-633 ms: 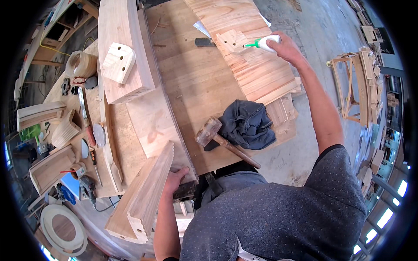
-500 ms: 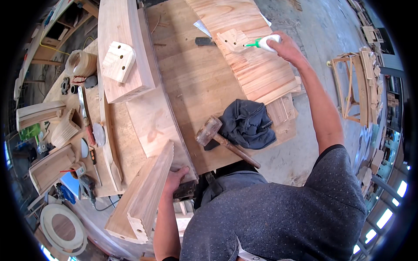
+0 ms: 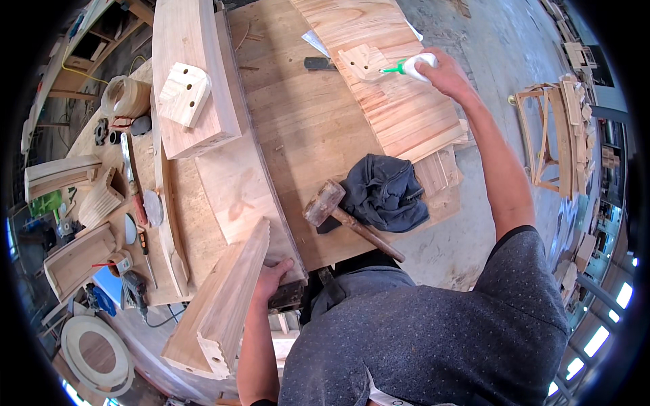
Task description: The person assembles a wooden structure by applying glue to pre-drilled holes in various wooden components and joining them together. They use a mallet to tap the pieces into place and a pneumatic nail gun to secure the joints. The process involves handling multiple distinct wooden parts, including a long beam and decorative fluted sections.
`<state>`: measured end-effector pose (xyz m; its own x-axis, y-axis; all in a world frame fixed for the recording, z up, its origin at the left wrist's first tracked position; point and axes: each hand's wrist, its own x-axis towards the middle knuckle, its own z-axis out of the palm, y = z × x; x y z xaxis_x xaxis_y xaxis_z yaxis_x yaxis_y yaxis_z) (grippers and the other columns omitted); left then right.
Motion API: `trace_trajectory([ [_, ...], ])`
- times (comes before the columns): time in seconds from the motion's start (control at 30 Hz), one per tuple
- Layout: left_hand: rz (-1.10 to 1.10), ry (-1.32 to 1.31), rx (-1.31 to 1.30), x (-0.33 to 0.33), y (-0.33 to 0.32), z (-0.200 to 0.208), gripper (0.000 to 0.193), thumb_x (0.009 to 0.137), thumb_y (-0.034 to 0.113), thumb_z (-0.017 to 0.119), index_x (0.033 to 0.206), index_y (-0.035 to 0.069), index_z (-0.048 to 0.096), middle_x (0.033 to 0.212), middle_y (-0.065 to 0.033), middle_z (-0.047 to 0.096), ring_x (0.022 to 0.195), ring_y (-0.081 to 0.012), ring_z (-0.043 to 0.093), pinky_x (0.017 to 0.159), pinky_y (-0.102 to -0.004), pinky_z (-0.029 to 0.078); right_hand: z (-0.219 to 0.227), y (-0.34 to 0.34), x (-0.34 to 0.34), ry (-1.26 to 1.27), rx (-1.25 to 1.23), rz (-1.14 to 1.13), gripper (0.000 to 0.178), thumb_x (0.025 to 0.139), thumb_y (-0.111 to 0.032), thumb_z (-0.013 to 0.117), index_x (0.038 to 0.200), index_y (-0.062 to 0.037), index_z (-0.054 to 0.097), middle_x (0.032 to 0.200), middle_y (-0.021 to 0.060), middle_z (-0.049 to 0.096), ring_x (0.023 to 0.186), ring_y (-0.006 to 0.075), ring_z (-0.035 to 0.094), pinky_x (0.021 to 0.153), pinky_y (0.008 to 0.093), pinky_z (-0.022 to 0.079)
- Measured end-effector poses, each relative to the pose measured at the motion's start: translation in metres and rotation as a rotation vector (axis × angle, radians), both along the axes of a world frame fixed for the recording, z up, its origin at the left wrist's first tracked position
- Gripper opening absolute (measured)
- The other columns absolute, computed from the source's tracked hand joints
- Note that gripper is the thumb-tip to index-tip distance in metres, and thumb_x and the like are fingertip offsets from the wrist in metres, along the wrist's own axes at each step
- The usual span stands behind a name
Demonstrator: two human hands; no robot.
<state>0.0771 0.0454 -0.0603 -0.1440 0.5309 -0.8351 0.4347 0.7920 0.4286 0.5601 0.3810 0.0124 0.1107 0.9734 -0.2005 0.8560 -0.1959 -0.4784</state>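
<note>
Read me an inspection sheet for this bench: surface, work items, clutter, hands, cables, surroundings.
Surface: pale wooden benchtop, partly covered by a broad striped-grain wooden panel.
Work items: small pale wooden block with dark holes, lying on the panel; white bottle with green nozzle, its tip at the block's right end.
Clutter: brown wooden mallet beside a crumpled dark cloth; orange-and-black screwdriver farther left.
Hands: right hand closed around the bottle; left hand at the near end of a long pale wooden board, beside a fluted pale wooden moulding, grip unclear.
Cables: yellow cable at upper left; dark cable at lower left.
Surroundings: grey concrete floor; pale wooden frame at right.
</note>
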Motion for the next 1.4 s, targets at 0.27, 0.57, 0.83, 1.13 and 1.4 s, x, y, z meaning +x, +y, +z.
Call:
trace_trajectory([
  [0.27,0.037,-0.051,-0.035,-0.001,0.000,-0.002,0.038,0.080,0.027,0.089,0.065,0.003,0.063,0.059,-0.0033,0.059,0.051,-0.0117,0.051,0.046,-0.0301,0.041,-0.001,0.000,-0.006,-0.085,0.044,0.019,0.048,0.090,-0.040,0.070,0.127,-0.0090,0.064,0.112,0.0174,0.073,0.105,0.0313,0.069,0.093,0.0408,0.052],
  [0.57,0.006,-0.034,-0.042,-0.002,0.000,-0.002,0.037,0.080,0.027,0.089,0.067,0.002,0.064,0.059,-0.0040,0.061,0.051,-0.0117,0.052,0.047,-0.0306,0.042,-0.017,-0.005,0.002,-0.050,0.082,0.010,0.050,0.088,-0.041,0.072,0.127,-0.0089,0.064,0.112,0.0185,0.072,0.105,0.0326,0.069,0.092,0.0426,0.052],
  [0.83,0.007,-0.027,-0.004,0.000,0.001,0.002,0.035,0.079,0.026,0.088,0.072,-0.001,0.069,0.062,-0.0053,0.064,0.052,-0.0128,0.056,0.050,-0.0317,0.045,-0.045,-0.031,0.005,0.514,0.069,-0.199,0.052,0.090,-0.038,0.076,0.130,-0.0080,0.061,0.103,0.0106,0.069,0.083,0.0163,0.065,0.068,0.0317,0.054],
  [1.13,0.010,-0.025,-0.020,0.000,0.003,0.003,0.034,0.079,0.027,0.089,0.074,-0.002,0.070,0.064,-0.0063,0.066,0.055,-0.0135,0.058,0.053,-0.0321,0.047,-0.041,-0.013,-0.028,0.381,0.052,-0.088,0.056,0.091,-0.043,0.073,0.133,-0.0094,0.058,0.102,0.0116,0.069,0.080,0.0180,0.065,0.072,0.0335,0.054],
  [1.4,0.016,-0.021,-0.032,0.001,0.003,0.005,0.036,0.078,0.029,0.089,0.075,-0.001,0.070,0.065,-0.0048,0.064,0.057,-0.0128,0.056,0.053,-0.0329,0.047,-0.059,0.004,-0.026,0.191,0.047,-0.060,0.055,0.090,-0.043,0.071,0.134,-0.0139,0.059,0.117,0.0185,0.071,0.111,0.0338,0.067,0.095,0.0419,0.051],
])
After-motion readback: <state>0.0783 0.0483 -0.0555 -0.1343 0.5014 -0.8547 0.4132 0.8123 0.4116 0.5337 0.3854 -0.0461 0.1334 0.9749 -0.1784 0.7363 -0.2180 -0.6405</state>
